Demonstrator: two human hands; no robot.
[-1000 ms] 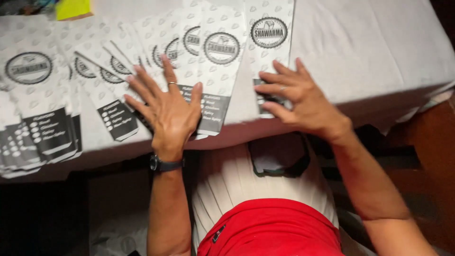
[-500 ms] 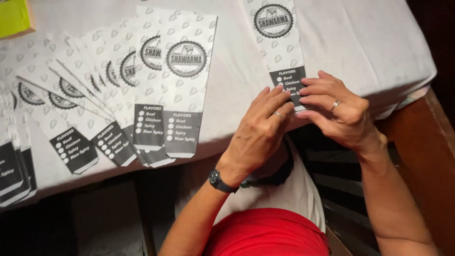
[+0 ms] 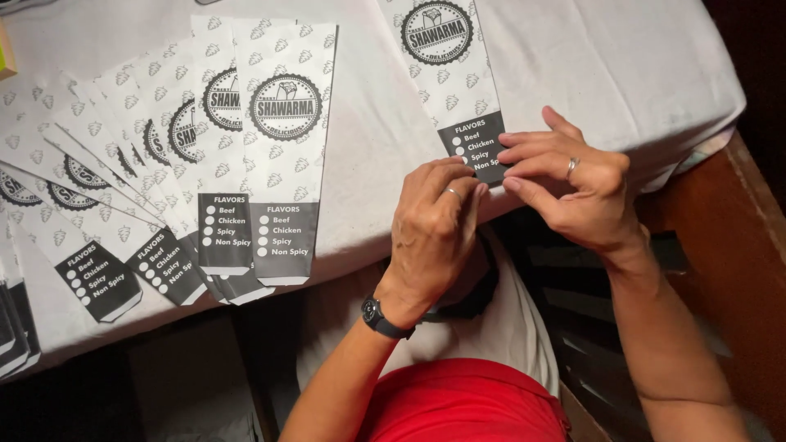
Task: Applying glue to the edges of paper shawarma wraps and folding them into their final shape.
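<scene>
From the head view, your left hand (image 3: 434,229) and right hand (image 3: 573,184) meet at the near end of a single printed paper bag (image 3: 454,74), which lies flat on the white-covered surface (image 3: 606,57), its dark end at the edge. Your fingers (image 3: 524,155) are pressed together, pinching that dark end. A fanned row of bags (image 3: 221,164) lies well apart to your left.

Your left hand (image 3: 430,225) wears a thin ring, with a black wristwatch (image 3: 383,317) below; your right hand (image 3: 573,184) has a silver ring. Arms bare.
</scene>
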